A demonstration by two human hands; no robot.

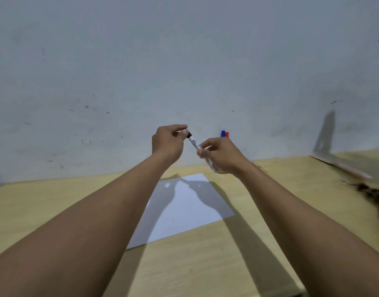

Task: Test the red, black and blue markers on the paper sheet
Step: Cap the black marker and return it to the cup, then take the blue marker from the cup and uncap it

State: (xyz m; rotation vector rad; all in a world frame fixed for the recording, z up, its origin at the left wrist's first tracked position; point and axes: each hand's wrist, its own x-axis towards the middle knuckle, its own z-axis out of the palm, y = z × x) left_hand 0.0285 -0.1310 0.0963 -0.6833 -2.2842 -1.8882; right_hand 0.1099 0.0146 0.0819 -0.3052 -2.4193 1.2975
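Observation:
Both hands are raised above the table, holding one black marker (194, 142) between them. It has a white barrel with a black end and slants down to the right. My left hand (168, 143) pinches the black upper end. My right hand (220, 156) grips the lower barrel together with a clear plastic wrapper (213, 167). The tops of the blue marker (223, 133) and the red marker (227, 134) poke up behind my right hand. A white paper sheet (184, 209) lies flat on the wooden table (195, 260) below, shaded by my arms.
A grey-white wall (184, 61) rises right behind the table. A thin wooden strip (343, 165) leans at the back right, and a dark blurred object (372, 194) sits at the right edge.

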